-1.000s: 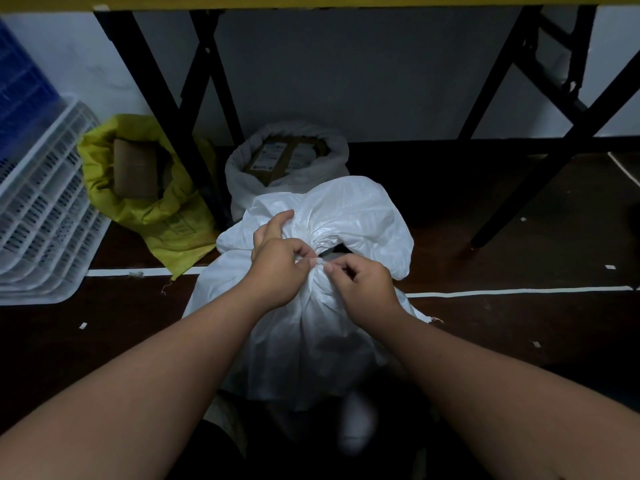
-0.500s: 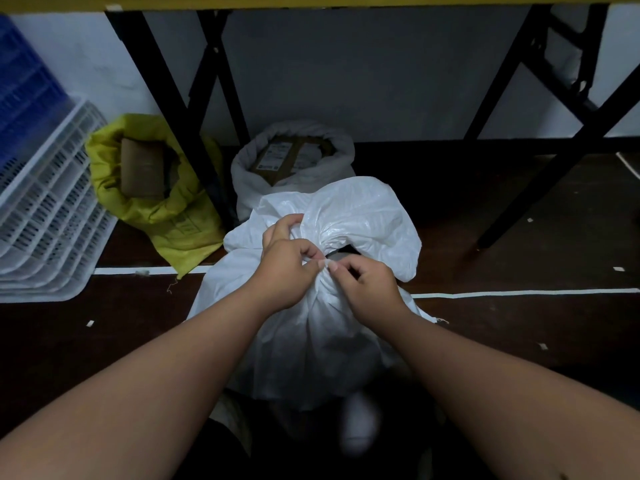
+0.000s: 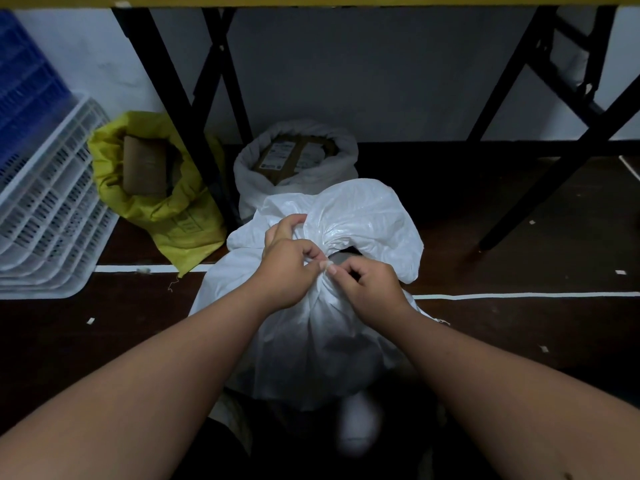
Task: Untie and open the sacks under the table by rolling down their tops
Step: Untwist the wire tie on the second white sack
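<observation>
White sack [image 3: 346, 327] sits on the dark floor [image 3: 519, 341] right in front of the person, just at the front edge of the table [image 3: 311, 0], neck still bunched and tied. Little has changed over the last second: both hands stay at the knot [image 3: 323, 268], fingers only shifted a bit, and the view slid slightly. Knot not loose yet, so the untie step looks ongoing, roll-down not started.

Left hand [image 3: 289, 268] curled tight, thumb and forefinger pinching the tie at the knot, other fingers gripping the gathered neck. Right hand [image 3: 367, 289] also curled, fingertips [image 3: 331, 270] pinching the knot from the other side. The two hands almost touch there. Loose top of the sack flops away behind the knot.

Behind it a second white sack [image 3: 294, 168], top already rolled down, boxes showing. Left of that a yellow sack [image 3: 156, 188], also open with a brown box inside. So probably two done, this one left. White crates [image 3: 45, 220] stacked far left, blue one behind. Black table legs [image 3: 180, 109] cross between the sacks.
</observation>
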